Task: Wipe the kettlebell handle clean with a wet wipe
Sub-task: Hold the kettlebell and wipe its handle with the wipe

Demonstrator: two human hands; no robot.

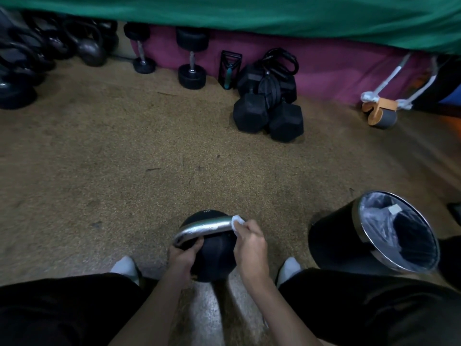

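Down low between the knees, the right hand pinches a white wet wipe and presses it onto the right end of the silver handle of a black kettlebell. The left hand curls its fingers around the left bend of that handle, where it meets the ball, bracing the weight. The kettlebell sits on the floor between two white-socked feet, directly under both hands.

Just to the right stands a black waste bin with a metal rim and a clear liner, tilted toward the camera and apart from the kettlebell.

The floor is a speckled tan rubber surface, worn paler beneath the kettlebell. Farther off, a cluster of black hex dumbbells lies near a magenta wall pad. Two round-headed dumbbells stand on end against it, a row of dark kettlebells fills the far left corner, and an orange ab roller rests at far right. Green fabric hangs across the top.
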